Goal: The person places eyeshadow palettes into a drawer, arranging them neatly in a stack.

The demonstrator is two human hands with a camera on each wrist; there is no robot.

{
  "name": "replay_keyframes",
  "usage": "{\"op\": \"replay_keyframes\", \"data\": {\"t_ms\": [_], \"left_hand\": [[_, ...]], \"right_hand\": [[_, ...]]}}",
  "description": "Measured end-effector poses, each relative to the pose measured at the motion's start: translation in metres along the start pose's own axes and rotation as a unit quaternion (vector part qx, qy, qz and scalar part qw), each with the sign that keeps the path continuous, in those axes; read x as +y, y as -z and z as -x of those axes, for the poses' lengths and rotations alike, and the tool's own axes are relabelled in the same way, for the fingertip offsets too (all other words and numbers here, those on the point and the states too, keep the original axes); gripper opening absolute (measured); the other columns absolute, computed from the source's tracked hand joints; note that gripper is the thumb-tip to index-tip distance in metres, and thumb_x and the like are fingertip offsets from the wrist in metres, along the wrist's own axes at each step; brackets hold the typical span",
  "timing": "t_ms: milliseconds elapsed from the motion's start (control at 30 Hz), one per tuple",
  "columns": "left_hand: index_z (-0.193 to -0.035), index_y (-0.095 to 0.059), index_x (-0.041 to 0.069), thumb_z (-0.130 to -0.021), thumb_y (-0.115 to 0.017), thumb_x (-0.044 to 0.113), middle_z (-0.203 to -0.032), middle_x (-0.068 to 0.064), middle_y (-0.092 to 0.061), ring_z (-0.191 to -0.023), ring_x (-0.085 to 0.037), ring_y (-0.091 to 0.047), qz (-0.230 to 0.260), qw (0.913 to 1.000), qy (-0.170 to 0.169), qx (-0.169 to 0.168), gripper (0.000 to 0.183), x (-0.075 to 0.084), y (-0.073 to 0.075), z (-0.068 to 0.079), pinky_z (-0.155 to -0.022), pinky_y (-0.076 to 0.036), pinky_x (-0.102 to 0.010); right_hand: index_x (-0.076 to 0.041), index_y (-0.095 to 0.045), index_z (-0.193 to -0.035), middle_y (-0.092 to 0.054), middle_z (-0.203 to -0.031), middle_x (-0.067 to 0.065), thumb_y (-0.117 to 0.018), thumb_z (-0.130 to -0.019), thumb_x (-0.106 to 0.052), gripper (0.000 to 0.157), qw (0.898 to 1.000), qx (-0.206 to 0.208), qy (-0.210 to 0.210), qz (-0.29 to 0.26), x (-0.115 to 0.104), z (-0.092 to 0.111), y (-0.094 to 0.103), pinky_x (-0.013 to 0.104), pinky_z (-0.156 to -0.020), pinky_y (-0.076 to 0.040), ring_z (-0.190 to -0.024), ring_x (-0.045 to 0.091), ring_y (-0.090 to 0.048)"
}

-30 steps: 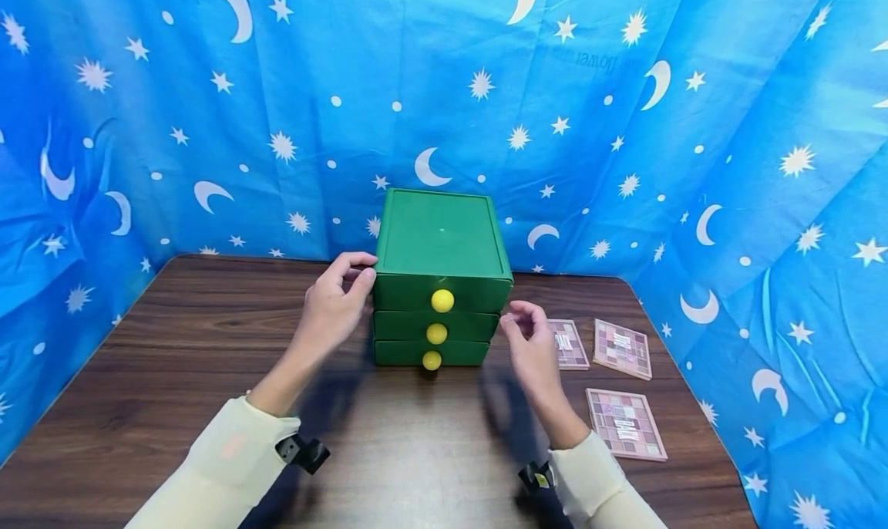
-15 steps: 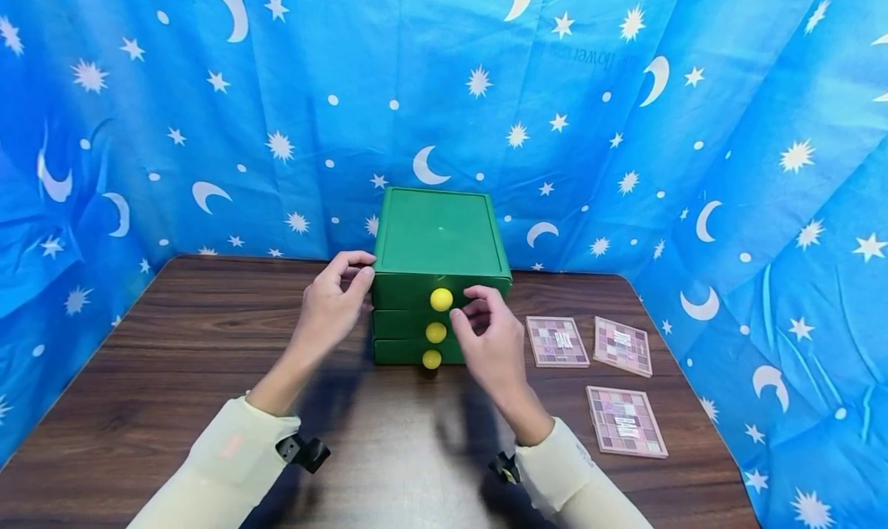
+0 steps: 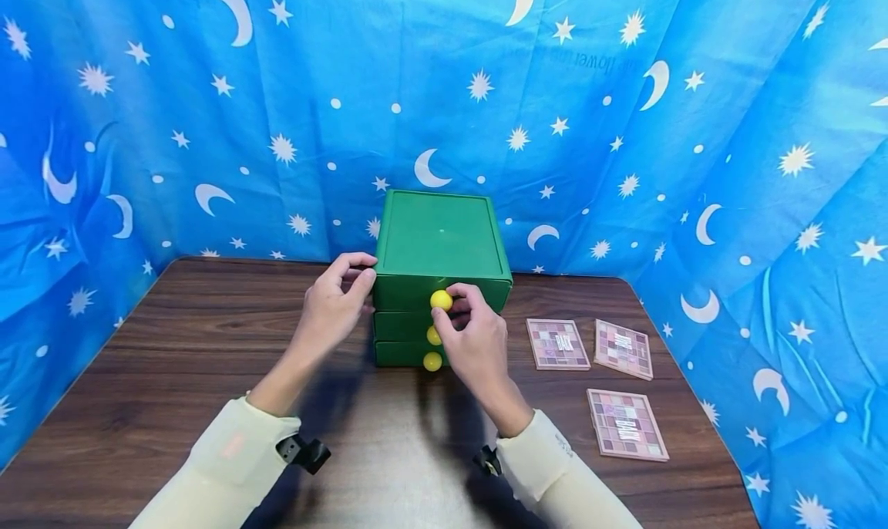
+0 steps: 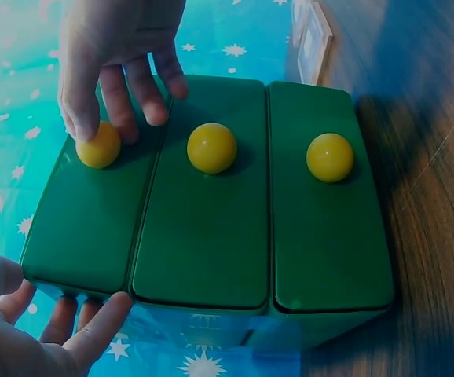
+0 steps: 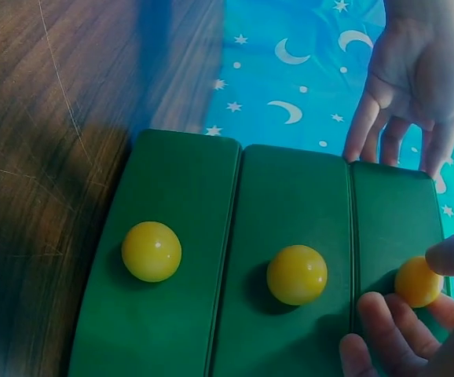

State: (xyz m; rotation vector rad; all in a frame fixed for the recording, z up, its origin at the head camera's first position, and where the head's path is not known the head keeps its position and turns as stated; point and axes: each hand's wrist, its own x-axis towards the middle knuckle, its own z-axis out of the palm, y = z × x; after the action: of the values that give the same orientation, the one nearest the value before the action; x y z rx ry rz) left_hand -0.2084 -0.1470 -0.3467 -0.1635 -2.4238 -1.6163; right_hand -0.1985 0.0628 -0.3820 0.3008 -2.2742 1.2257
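Observation:
A green drawer box [image 3: 444,236] with three stacked drawers stands at the middle of the table, all of them shut. Each drawer front carries a round yellow knob. With thumb and fingers, my right hand [image 3: 479,342] pinches the top drawer's yellow knob [image 3: 441,301]; in the right wrist view the thumb lies over that knob [image 5: 418,283]. The middle knob [image 4: 212,148] and the bottom knob [image 4: 330,158] are untouched. My left hand [image 3: 335,301] rests its fingertips against the box's left side at the top drawer, fingers extended.
Three flat pink makeup palettes lie to the right of the box: one nearest it [image 3: 558,344], one further right [image 3: 623,349] and one closer to me [image 3: 627,424]. The brown wooden table [image 3: 208,344] ends at a blue star-and-moon cloth [image 3: 312,89] behind.
My right hand has moved left from the box's right side across its front and taken hold of the top knob. My left hand has stayed at the left side.

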Motion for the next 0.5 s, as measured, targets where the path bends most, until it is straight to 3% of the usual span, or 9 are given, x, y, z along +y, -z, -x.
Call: {"op": "replay_keyframes", "data": {"t_ms": [333,500], "left_hand": [[-0.136,-0.058,0.015,-0.107,-0.05,0.035,-0.126,-0.017,-0.063,-0.107,-0.03,-0.066,0.028,0.9993,0.015,-0.02,0.036,-0.001,0.002,-0.002,-0.077,-0.063,-0.026],[-0.136,-0.058,0.015,-0.107,-0.051,0.036,-0.128,-0.017,-0.063,-0.109,-0.027,-0.064,0.026,0.9992,0.017,-0.025,0.036,0.0,0.004,-0.003,-0.084,-0.064,-0.037]], "right_hand": [[-0.014,-0.068,-0.111,-0.077,-0.091,0.004,-0.076,-0.09,-0.024,0.024,1.0,0.002,0.007,0.001,0.001,0.006,0.001,0.025,-0.065,-0.058,-0.07,0.013,-0.069],[-0.014,-0.068,-0.11,-0.077,-0.089,0.004,-0.077,-0.089,-0.023,0.024,1.0,0.006,0.026,0.009,-0.002,0.014,0.007,0.022,-0.063,-0.056,-0.067,0.011,-0.068]]}}
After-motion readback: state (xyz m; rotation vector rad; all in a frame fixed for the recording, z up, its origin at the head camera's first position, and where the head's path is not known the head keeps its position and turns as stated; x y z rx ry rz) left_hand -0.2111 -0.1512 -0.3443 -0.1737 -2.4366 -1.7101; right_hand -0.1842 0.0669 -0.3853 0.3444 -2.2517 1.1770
